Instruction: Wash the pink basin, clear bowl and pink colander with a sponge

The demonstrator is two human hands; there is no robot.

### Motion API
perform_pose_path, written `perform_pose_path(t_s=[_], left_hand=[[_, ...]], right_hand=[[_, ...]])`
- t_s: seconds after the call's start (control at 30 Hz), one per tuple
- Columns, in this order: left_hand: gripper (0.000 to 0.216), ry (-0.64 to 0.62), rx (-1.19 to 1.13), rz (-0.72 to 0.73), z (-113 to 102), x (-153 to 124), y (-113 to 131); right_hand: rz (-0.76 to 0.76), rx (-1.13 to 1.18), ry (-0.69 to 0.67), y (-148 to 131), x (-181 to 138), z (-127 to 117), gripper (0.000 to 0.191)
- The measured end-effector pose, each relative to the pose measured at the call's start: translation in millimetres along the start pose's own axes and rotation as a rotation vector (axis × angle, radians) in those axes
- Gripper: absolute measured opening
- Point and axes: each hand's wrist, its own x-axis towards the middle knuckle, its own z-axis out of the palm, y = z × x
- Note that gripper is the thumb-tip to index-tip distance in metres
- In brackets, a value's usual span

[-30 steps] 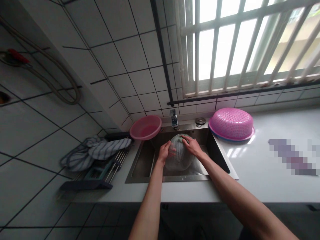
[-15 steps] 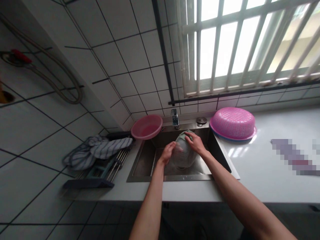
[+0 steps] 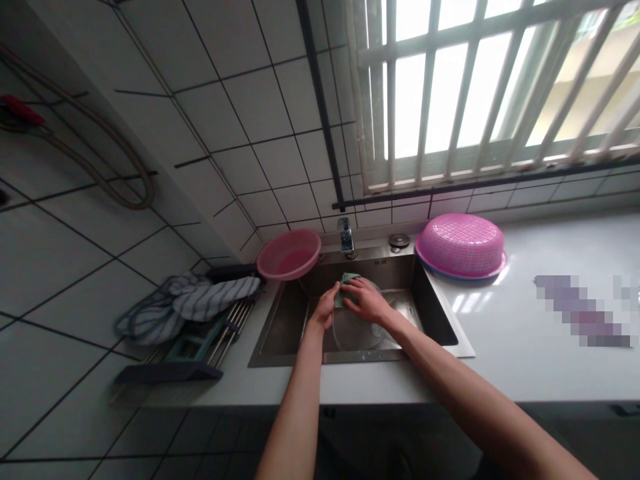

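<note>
Both my hands are down in the steel sink (image 3: pixel 280 327). A pale mesh colander (image 3: pixel 356 330) lies low in the basin, its rim towards me. My left hand (image 3: pixel 326 308) grips the colander's left edge, fingers curled. My right hand (image 3: pixel 367 299) presses a green cloth (image 3: pixel 345 281) against the colander's top edge, fingers closed on the cloth. The tap (image 3: pixel 345 237) stands just behind the hands.
A pink basin (image 3: pixel 289 254) sits at the sink's back left corner. An upturned pink basket (image 3: pixel 461 245) rests on the white counter (image 3: pixel 525 340) to the right. A striped cloth (image 3: pixel 190 303) lies over a drying rack (image 3: pixel 200 347) on the left. A barred window is above.
The colander has dropped lower into the sink and tipped flatter. Both hands have come down with it, and my right hand with the green cloth has moved to its top edge.
</note>
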Motion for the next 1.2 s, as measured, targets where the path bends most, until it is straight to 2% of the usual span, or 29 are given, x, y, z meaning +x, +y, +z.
perform_pose_path(t_s=[0.07,0.23,0.3,0.37,0.47,0.53,0.57,0.63,0.77,0.83,0.87,0.93,1.03,1.1,1.17,1.2], left_hand=[[0.034,0.031,0.026,0.052,-1.4,-0.2,-0.4],[0.048,-0.018,0.115,0.050,0.0,-5.4,1.6],[0.049,0.004,0.123,0.074,0.0,-5.0,2.3],[0.044,0.098,0.132,0.135,-1.7,-2.1,2.2],[0.033,0.265,0.163,0.257,-5.0,3.7,1.1],[0.028,0.309,0.185,0.306,-5.4,5.4,0.6],[0.027,0.307,0.193,0.314,-4.8,5.1,0.6],[0.029,0.246,0.196,0.279,-2.2,2.1,1.4],[0.045,0.052,0.155,0.138,2.5,-8.3,5.6],[0.049,0.024,0.138,0.139,2.8,-11.5,7.2],[0.049,0.025,0.134,0.151,2.5,-11.9,7.3],[0.049,0.032,0.146,0.166,1.4,-9.8,5.9],[0.043,0.108,0.222,0.242,-0.4,-1.5,1.1],[0.040,0.182,0.268,0.328,-1.6,3.6,-1.9],[0.042,0.188,0.275,0.353,-2.2,5.2,-3.4],[0.045,0.151,0.265,0.330,-1.8,4.2,-3.6]], right_hand=[[0.012,0.041,-0.012,4.5,0.4,-0.4,0.044],[0.386,0.175,0.139,40.8,1.6,-17.7,0.039],[0.416,0.188,0.160,42.4,2.2,-21.4,0.038],[0.300,0.151,0.123,30.7,3.0,-18.9,0.037],[0.019,0.050,0.014,3.5,4.4,-8.1,0.041],[-0.093,0.031,-0.023,-5.6,4.9,-3.0,0.042],[-0.093,0.048,-0.012,-4.7,5.0,-2.4,0.040],[0.012,0.116,0.059,7.8,4.8,-5.8,0.038],[0.486,0.262,0.204,48.5,4.4,-21.9,0.041],[0.654,0.281,0.221,58.8,4.2,-26.8,0.043],[0.677,0.278,0.231,59.2,4.2,-27.2,0.043],[0.578,0.257,0.237,51.1,4.3,-23.5,0.042],[0.271,0.171,0.171,27.8,4.7,-12.2,0.037],[0.118,0.119,0.106,16.3,5.2,-7.0,0.039],[0.084,0.133,0.095,14.9,5.6,-7.6,0.041],[0.115,0.165,0.109,18.4,5.6,-10.3,0.041]])
